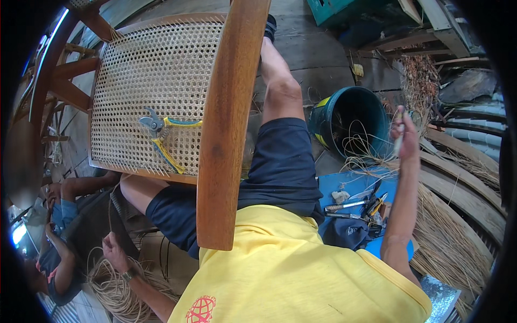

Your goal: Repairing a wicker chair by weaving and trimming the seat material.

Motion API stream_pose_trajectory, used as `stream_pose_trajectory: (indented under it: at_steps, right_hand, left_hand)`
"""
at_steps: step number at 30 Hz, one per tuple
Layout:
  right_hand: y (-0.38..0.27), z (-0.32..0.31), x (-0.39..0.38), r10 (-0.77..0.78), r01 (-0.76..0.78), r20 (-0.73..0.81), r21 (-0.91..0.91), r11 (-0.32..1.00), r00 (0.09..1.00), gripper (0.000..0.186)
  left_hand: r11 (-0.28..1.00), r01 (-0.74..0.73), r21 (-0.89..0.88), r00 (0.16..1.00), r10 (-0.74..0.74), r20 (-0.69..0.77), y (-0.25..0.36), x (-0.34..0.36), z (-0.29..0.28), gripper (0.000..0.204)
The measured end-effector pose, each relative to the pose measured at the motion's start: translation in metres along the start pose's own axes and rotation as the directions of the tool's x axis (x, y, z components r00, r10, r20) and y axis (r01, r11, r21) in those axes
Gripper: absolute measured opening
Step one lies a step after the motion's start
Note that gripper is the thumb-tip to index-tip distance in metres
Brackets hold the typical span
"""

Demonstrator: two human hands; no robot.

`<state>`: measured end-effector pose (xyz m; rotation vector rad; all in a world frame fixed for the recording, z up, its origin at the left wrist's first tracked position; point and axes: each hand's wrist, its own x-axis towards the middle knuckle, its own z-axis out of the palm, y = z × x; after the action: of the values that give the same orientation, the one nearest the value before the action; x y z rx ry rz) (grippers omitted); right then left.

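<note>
At the lower left, my left hand (116, 254) is closed, pinching a thin rattan strand (111, 215) that rises from its fingers. Below it lies a coil of rattan (137, 282). On the far right my right hand (406, 137) is raised beside a dark green bucket (385, 121), its fingers closed around a small whitish thing that I cannot make out. Across my lap rests a wooden chair (226, 134) with a woven cane panel (161, 59). Pruning shears (156, 125) with yellow and blue handles lie on the panel, jaws apart.
Loose strands (358, 148) spill from the bucket's mouth. Hand tools (371, 207) and a dark cloth (344, 231) lie on a blue surface at my right. Long rattan bundles (452, 231) run along the right side. Another person (59, 237) sits at the left.
</note>
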<state>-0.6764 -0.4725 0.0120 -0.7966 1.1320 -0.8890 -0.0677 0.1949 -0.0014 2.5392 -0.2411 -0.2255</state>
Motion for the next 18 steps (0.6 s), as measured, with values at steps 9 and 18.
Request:
stream_pose_trajectory:
  at_steps: [9,18]
  right_hand:
    - [0.077,0.022,-0.124,-0.013,-0.016,-0.046,-0.574,0.819,0.999,0.028]
    - [0.164,0.013,-0.210,0.186,-0.264,-0.329,-0.208,0.942,0.926,0.025]
  left_hand:
    - [0.704,0.214,-0.677,0.973,-0.093,0.211,0.131,-0.048,0.114,0.018]
    - [0.702,0.231,-0.674,0.947,-0.004,0.320,0.122,-0.034,0.130,0.017]
